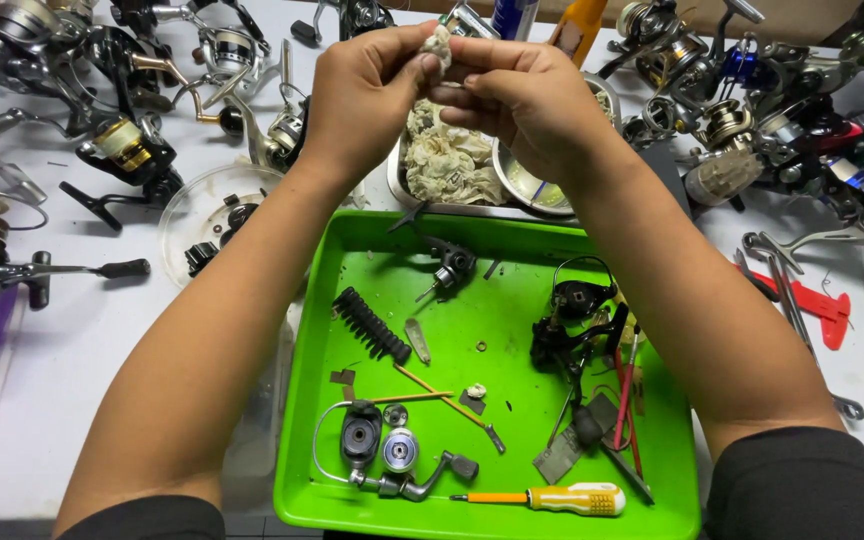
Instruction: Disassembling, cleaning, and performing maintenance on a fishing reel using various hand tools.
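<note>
Both hands are raised together above the back of a bright green tray [512, 245]. My left hand [364, 95] and my right hand [517, 95] pinch a small wad of dirty white tissue [439, 42] between their fingertips; whether a small part is inside the wad is hidden. Below them a metal tray [399, 185] holds more crumpled stained tissue [447, 160]. The green tray carries dismantled fishing reel parts: a black ribbed handle grip [372, 325], a bail arm with rotor [362, 440], a reel body [572, 320] and a yellow-handled screwdriver [562, 498].
Many fishing reels [132, 150] crowd the white table at left and back right. A clear round lid [214, 205] with small parts lies left of the green tray. Red-handled tool [817, 305] and metal pliers [787, 290] lie at right. Spray cans [514, 15] stand at the back.
</note>
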